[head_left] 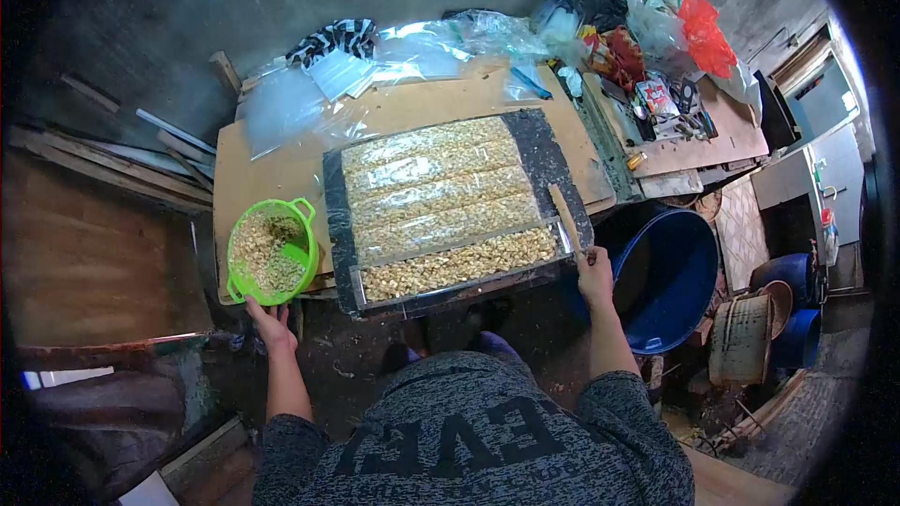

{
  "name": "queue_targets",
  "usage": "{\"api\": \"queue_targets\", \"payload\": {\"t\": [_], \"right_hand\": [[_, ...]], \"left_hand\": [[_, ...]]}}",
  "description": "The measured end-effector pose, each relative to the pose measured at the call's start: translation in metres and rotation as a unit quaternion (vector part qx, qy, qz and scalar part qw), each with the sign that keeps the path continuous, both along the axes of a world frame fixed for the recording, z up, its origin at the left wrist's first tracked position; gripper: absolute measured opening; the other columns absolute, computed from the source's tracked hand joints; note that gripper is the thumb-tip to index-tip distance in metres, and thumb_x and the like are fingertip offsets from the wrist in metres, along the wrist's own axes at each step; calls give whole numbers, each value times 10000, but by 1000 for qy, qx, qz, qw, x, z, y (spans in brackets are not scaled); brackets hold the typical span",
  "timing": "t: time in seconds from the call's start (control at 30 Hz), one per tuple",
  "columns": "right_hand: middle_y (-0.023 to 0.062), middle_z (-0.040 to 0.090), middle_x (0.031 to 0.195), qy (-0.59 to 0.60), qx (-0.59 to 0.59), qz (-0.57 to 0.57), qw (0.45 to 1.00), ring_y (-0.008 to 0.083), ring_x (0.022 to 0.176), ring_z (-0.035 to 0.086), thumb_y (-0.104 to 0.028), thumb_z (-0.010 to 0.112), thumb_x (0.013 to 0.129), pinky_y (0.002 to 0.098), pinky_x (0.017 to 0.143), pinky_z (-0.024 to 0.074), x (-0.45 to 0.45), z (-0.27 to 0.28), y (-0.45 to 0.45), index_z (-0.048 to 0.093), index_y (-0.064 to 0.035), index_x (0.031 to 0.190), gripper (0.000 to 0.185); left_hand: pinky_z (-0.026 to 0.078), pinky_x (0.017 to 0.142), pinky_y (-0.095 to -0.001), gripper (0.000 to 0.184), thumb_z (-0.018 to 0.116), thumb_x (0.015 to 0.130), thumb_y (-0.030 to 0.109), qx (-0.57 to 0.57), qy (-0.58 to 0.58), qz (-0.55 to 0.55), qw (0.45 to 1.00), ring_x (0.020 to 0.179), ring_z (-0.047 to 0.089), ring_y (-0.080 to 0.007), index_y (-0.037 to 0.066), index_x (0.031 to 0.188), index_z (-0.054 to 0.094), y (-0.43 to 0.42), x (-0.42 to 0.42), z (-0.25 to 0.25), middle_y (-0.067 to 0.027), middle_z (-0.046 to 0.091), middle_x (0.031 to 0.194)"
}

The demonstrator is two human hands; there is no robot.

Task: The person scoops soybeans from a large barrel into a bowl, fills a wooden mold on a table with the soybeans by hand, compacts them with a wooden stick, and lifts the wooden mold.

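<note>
My left hand (274, 326) is at the near edge of a green plastic basin (307, 210) with two handles, its fingers closed at the lower handle. Pale, crumbly puffed pieces (253, 242) lie in the basin, mostly on its left side. In my right hand (594, 277) is a flat wooden stick (564, 215), gripped at its lower end and pointing away from me over the right edge of a dark board (548, 145). Several rows of clumpy pale pieces (436, 189) lie on that board under shiny clear film. Nearest me, one uncovered row (459, 265) fills a narrow frame.
A brown work table (272, 169) carries the board. Clear plastic sheets (286, 112) and crumpled bags (652, 0) lie along its back. Small tools and a box sit on a side panel (727, 141). A large blue barrel (666, 272) stands close by my right hand.
</note>
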State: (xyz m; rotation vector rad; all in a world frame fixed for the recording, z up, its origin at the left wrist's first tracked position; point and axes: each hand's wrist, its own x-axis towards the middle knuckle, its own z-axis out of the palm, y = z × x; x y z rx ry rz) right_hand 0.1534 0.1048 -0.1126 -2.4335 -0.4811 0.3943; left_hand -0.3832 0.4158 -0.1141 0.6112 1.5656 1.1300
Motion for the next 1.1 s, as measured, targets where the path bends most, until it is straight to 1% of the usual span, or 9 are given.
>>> {"api": "queue_targets", "payload": {"t": [0.27,0.33,0.4,0.47,0.5,0.53,0.6,0.8,1.1], "right_hand": [[192,607,1057,-46,30,68,996,368,1013,592,-117,691,873,433,882,478,5,-1,-13,546,-37,1144,317],[178,629,1075,43,62,37,996,281,946,616,-47,639,903,371,856,488,11,-5,-17,556,-34,1162,272],[16,606,934,69,112,22,991,78,790,535,-86,610,960,242,655,457,17,-13,-26,590,-54,1138,182],[-9,594,942,94,221,46,970,52,730,507,-64,584,971,208,586,430,26,-20,-32,576,-31,1189,220],[25,614,1032,235,188,-26,953,94,775,554,-12,556,961,215,699,470,14,29,-22,555,-29,1237,277],[26,606,1014,304,263,-36,915,71,731,534,-24,553,966,204,641,465,14,32,-25,539,-14,1258,293],[26,600,979,386,374,-48,842,99,730,560,-26,565,957,247,623,493,10,39,-22,526,-25,1253,298],[76,623,983,530,375,41,759,154,748,628,-32,607,918,308,634,544,-50,75,-8,516,-50,1149,249],[16,632,860,556,208,100,799,82,604,567,-223,598,989,212,481,441,-147,83,21,552,-87,1192,249]], "left_hand": [[296,1103,-544,830,448,943,668,11,129,-107,986,1421,305,-391,184,1566,189,-87,26,10,-140,218,1597],[309,1104,-518,710,432,995,558,18,176,-134,975,1394,344,-355,140,1544,263,-107,49,31,-157,283,1568],[316,1105,-482,629,446,1005,465,74,233,-169,955,1395,347,-348,114,1512,323,-121,58,31,-167,307,1552],[330,1109,-409,476,475,1025,280,173,329,-267,889,1397,352,-333,63,1447,444,-135,62,32,-188,355,1519],[299,1132,-443,471,486,1014,279,177,380,-295,859,1398,346,-367,71,1436,462,-139,74,50,-209,351,1520],[259,1153,-458,462,499,1009,291,142,385,-306,859,1407,327,-388,88,1424,484,-142,85,64,-226,327,1535],[228,1163,-494,486,534,991,327,171,401,-347,830,1418,295,-415,110,1424,496,-143,93,73,-242,298,1546],[219,1151,-556,569,582,956,401,224,471,-396,756,1413,240,-493,141,1451,479,-125,102,62,-249,266,1557],[211,1148,-597,660,569,940,469,222,451,-465,729,1436,178,-506,204,1515,386,-88,113,33,-224,190,1589]]}}
